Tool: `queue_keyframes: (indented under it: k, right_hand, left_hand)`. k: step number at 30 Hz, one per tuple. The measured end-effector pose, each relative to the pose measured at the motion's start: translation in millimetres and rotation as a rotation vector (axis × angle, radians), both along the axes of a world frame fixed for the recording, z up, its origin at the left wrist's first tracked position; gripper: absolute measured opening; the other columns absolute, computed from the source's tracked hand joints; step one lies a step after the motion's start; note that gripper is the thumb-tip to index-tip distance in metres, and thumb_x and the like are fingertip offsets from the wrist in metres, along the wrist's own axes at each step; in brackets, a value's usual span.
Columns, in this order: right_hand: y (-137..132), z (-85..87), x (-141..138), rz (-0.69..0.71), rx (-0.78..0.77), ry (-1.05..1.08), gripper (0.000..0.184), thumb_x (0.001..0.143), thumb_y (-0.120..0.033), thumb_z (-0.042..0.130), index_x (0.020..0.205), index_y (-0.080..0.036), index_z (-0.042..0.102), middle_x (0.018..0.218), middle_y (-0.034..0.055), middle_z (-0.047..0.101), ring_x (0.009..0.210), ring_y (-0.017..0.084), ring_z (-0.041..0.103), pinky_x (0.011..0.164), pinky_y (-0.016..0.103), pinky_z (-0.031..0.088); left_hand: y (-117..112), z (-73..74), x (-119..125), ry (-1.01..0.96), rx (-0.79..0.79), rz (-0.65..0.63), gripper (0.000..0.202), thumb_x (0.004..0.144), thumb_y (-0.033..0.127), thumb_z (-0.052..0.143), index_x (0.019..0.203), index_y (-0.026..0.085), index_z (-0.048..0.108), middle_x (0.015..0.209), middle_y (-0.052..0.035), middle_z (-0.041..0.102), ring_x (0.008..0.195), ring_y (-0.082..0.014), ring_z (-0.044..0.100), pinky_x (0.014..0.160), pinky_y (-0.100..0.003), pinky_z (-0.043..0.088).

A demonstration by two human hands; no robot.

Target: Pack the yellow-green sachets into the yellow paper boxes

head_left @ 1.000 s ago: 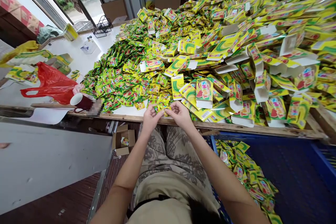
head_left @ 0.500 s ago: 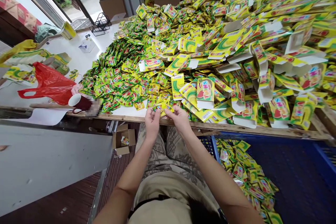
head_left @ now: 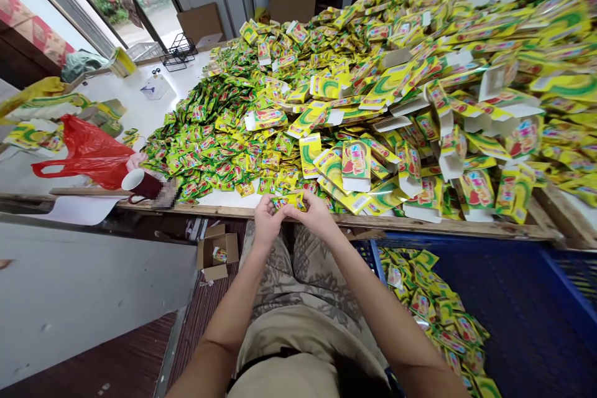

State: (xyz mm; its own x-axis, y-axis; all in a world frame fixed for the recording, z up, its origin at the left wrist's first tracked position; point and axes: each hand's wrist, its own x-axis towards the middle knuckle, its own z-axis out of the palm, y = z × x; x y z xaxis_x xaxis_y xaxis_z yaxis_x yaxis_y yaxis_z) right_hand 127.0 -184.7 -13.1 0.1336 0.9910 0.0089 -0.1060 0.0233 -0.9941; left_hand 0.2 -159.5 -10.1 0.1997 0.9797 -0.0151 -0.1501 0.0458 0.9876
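Between my two hands, just over the table's front edge, is a small yellow-and-green candy packet (head_left: 288,201). My left hand (head_left: 267,222) grips its left end, fingers closed. On its right end my right hand (head_left: 313,214) is closed too, with the thumbs close together below it. Beyond my fingers spreads a heap of similar small packets (head_left: 224,143). To the right of it lie many yellow printed cartons (head_left: 357,165), several with open white flaps. Parts of the packet are hidden by my fingers.
A red plastic bag (head_left: 88,152) and a dark mug (head_left: 142,185) sit at the left. Below right stands a blue crate (head_left: 522,311) with packets or cartons piled in it. A small cardboard box (head_left: 218,267) is on the floor. The table's wooden edge (head_left: 448,228) runs in front of me.
My hands have come closer together, and the packet is now raised and more plainly seen between them. The view has shifted slightly.
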Motion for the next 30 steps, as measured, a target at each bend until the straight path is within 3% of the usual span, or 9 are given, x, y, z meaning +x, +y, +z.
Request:
queue_keyframes:
  k: [3, 6, 9, 13, 18, 21, 25, 30]
  right_hand:
    - [-1.0, -3.5, 7.7, 0.036, -0.048, 0.083, 0.035, 0.059, -0.042, 0.076, 0.078, -0.022, 0.054, 0.075, 0.0003, 0.062, 0.070, 0.019, 0.058, 0.068, 0.033, 0.049]
    - [-4.1, -9.1, 20.5, -0.037, -0.069, 0.072, 0.034, 0.061, -0.043, 0.075, 0.076, -0.023, 0.052, 0.070, -0.0015, 0.059, 0.065, 0.017, 0.055, 0.063, 0.031, 0.045]
    - [-8.5, -14.5, 32.4, -0.112, -0.078, 0.035, 0.033, 0.063, -0.043, 0.072, 0.079, -0.023, 0.051, 0.069, -0.0029, 0.056, 0.065, 0.017, 0.052, 0.063, 0.030, 0.042]
    - [-11.7, -17.2, 39.7, -0.103, -0.083, 0.060, 0.034, 0.066, -0.044, 0.070, 0.083, -0.023, 0.049, 0.075, -0.0024, 0.057, 0.070, 0.017, 0.053, 0.067, 0.030, 0.043]
    - [-11.3, -16.7, 41.8, -0.105, -0.095, 0.114, 0.037, 0.064, -0.044, 0.073, 0.083, -0.023, 0.050, 0.080, -0.0010, 0.061, 0.076, 0.018, 0.056, 0.073, 0.032, 0.046]
    - [-11.0, -19.2, 44.4, -0.134, -0.098, 0.092, 0.036, 0.065, -0.045, 0.073, 0.084, -0.023, 0.052, 0.082, 0.0000, 0.062, 0.078, 0.018, 0.057, 0.073, 0.033, 0.047]
    - [-9.5, -24.6, 45.3, -0.153, -0.117, 0.165, 0.038, 0.064, -0.045, 0.074, 0.087, -0.024, 0.051, 0.082, 0.0004, 0.063, 0.076, 0.019, 0.059, 0.072, 0.033, 0.048]
    - [-2.8, -29.6, 39.8, -0.213, -0.117, 0.286, 0.042, 0.063, -0.046, 0.073, 0.089, -0.025, 0.048, 0.084, 0.0000, 0.065, 0.076, 0.019, 0.061, 0.073, 0.035, 0.050]
  left_hand:
    - [-1.3, -0.3, -0.2, 0.034, -0.057, -0.082, 0.032, 0.068, 0.037, 0.074, 0.088, 0.017, 0.059, 0.081, -0.0016, 0.066, 0.072, -0.0133, 0.062, 0.068, -0.026, 0.051]
    - [7.7, 2.8, 1.3, 0.130, -0.022, -0.120, 0.033, 0.078, 0.048, 0.061, 0.090, 0.017, 0.063, 0.097, -0.0078, 0.066, 0.076, -0.0152, 0.063, 0.067, -0.028, 0.052]
    - [30.9, 5.4, 14.5, 0.254, 0.067, -0.067, 0.035, 0.083, 0.050, 0.053, 0.093, 0.017, 0.062, 0.104, -0.0098, 0.064, 0.077, -0.0145, 0.062, 0.066, -0.027, 0.051]
    - [77.1, 0.0, 53.3, 0.425, 0.167, 0.005, 0.039, 0.076, 0.042, 0.065, 0.105, 0.016, 0.057, 0.108, -0.0108, 0.064, 0.074, -0.0131, 0.060, 0.070, -0.027, 0.049]
    - [118.0, -5.4, 88.7, 0.417, 0.124, -0.020, 0.048, 0.063, 0.036, 0.078, 0.100, 0.013, 0.059, 0.082, -0.0090, 0.067, 0.073, -0.0185, 0.062, 0.071, -0.031, 0.049]
    - [116.2, -3.6, 76.5, 0.306, 0.123, -0.048, 0.037, 0.062, 0.034, 0.078, 0.089, 0.014, 0.061, 0.078, -0.0070, 0.067, 0.069, -0.0173, 0.062, 0.067, -0.029, 0.049]
    - [92.1, -2.1, 29.9, 0.168, 0.109, -0.079, 0.034, 0.066, 0.032, 0.073, 0.093, 0.018, 0.060, 0.087, -0.0041, 0.067, 0.061, -0.0140, 0.062, 0.061, -0.028, 0.049]
    - [66.8, -2.4, -19.9, 0.300, 0.304, -0.240, 0.023, 0.067, 0.025, 0.071, 0.088, 0.018, 0.067, 0.104, -0.0100, 0.068, 0.099, -0.0220, 0.063, 0.090, -0.037, 0.047]
